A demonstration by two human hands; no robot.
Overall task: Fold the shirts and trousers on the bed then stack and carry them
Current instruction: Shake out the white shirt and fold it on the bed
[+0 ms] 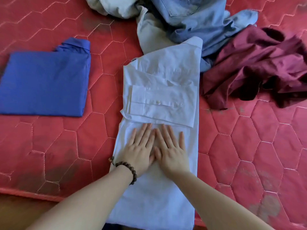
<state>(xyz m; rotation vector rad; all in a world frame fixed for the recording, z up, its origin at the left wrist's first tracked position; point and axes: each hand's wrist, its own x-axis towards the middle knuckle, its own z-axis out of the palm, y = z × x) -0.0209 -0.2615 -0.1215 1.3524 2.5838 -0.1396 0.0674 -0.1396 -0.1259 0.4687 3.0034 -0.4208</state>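
Hands (156, 146) flat on white shirt (159, 83)

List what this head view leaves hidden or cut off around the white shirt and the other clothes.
- White shirt: hem runs off the bottom edge; its middle is covered by the left hand and right hand.
- Jeans and grey garment: cut off by the top edge.
- Maroon garment: crumpled and cut off at the right edge, type unclear.
- Blue shirt: left side cropped.

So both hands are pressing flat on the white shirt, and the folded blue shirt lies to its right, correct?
Not quite. The head view shows the left hand and right hand pressing flat on the white shirt, but the folded blue shirt lies to its left.
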